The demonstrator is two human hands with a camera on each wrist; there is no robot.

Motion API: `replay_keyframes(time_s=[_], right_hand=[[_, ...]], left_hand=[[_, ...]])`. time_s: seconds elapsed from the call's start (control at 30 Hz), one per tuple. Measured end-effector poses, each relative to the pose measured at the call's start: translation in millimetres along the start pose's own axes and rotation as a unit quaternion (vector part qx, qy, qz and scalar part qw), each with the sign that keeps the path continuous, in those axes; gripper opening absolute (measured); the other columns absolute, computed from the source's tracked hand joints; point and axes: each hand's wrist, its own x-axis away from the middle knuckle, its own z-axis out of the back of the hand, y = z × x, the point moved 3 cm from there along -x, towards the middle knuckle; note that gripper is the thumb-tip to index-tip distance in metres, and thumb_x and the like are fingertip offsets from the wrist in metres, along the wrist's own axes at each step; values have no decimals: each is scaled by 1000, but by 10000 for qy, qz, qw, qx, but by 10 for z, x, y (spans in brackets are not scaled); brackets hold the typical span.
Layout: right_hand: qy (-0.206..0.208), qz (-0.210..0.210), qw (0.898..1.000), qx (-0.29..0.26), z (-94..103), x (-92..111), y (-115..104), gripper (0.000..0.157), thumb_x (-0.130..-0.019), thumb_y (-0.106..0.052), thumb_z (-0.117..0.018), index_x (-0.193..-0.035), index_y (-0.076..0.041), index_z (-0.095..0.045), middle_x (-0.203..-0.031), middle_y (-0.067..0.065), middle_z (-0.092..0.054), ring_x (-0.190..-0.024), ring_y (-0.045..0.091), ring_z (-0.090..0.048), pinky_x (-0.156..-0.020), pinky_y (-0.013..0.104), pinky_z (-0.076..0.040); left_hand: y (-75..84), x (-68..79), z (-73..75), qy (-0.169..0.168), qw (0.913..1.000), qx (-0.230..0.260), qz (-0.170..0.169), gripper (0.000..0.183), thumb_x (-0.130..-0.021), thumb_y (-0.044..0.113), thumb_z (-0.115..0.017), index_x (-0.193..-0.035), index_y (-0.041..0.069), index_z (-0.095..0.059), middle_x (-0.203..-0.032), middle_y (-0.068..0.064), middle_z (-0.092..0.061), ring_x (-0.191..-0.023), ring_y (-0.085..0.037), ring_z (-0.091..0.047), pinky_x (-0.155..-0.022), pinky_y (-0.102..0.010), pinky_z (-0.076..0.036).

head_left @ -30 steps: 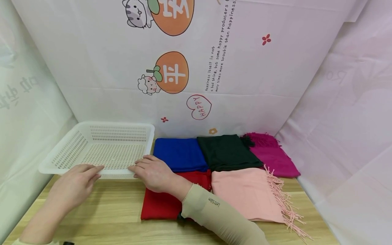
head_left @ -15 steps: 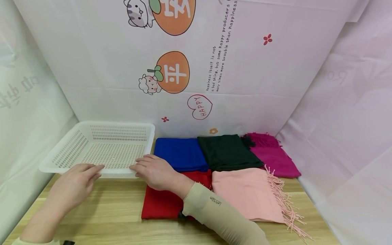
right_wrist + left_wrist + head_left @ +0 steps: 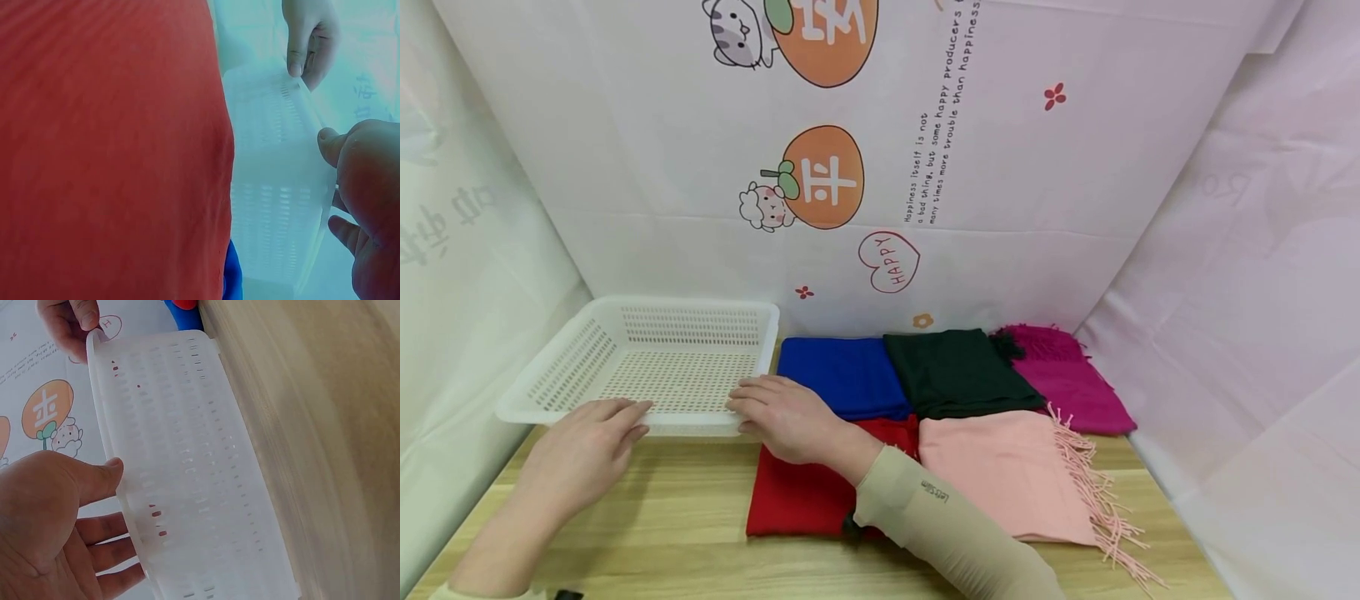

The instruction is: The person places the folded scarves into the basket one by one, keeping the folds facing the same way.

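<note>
A white plastic basket [image 3: 677, 379] with slotted walls stands at the back left of the table, with nothing in it. My left hand [image 3: 583, 454] holds its near rim, left of the middle; in the left wrist view the thumb [image 3: 106, 478] lies on the outside and the fingers reach over the rim. My right hand [image 3: 786, 421] is at the near right corner of the basket, thumb and fingers on either side of the rim. Under the right forearm lies a folded red cloth [image 3: 797, 500], partly hidden; it fills much of the right wrist view.
Right of the basket lie folded blue [image 3: 842, 379] and dark green [image 3: 958, 375] cloths, with a magenta fringed scarf [image 3: 1082, 392] beyond. In front is a pink fringed scarf [image 3: 1000, 475]. White printed sheets [image 3: 1000, 167] enclose the wooden table [image 3: 677, 533].
My right hand has slid slightly to the right along the rim toward the basket's corner. The left hand and the basket have stayed almost in place.
</note>
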Motion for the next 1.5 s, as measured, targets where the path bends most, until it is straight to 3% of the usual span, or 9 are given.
replay_keyframes(time_s=[0.4, 0.67, 1.0, 1.5], right_hand=[[97, -206, 9995, -218, 65, 128, 75, 58, -112, -42, -69, -162, -16, -58, -169, 5, -54, -159, 20, -45, -131, 32, -30], [342, -414, 9980, -330, 114, 269, 166, 64, -108, -47, -73, -161, -13, -59, -167, 9, -55, -159, 22, -47, -130, 36, -34], [82, -869, 9938, -690, 188, 481, 281, 67, -111, -47, -69, -165, -11, -54, -172, 10, -49, -163, 27, -39, -131, 43, -34], [-56, -1351, 9873, -835, 277, 774, 387, 70, -111, -49, -68, -168, -14, -50, -177, 9, -41, -165, 27, -36, -130, 46, -37]], left_hand=[[157, -92, -9, 99, 9998, 35, -185, 60, -91, 25, -87, -140, -4, -69, -132, -33, -70, -115, -57, -69, -98, -71, -54], [311, -214, -38, 125, 9995, 162, -249, 84, -91, 32, -89, -157, -6, -54, -145, -34, -63, -121, -60, -67, -98, -73, -54], [545, -359, -125, 142, 9981, 265, -532, 78, -100, 40, -81, -155, -8, -56, -145, -32, -65, -123, -55, -68, -99, -69, -57], [830, -542, -264, 53, 9969, 330, -719, 82, -94, 38, -87, -154, -8, -56, -145, -31, -65, -125, -52, -69, -100, -65, -59]])
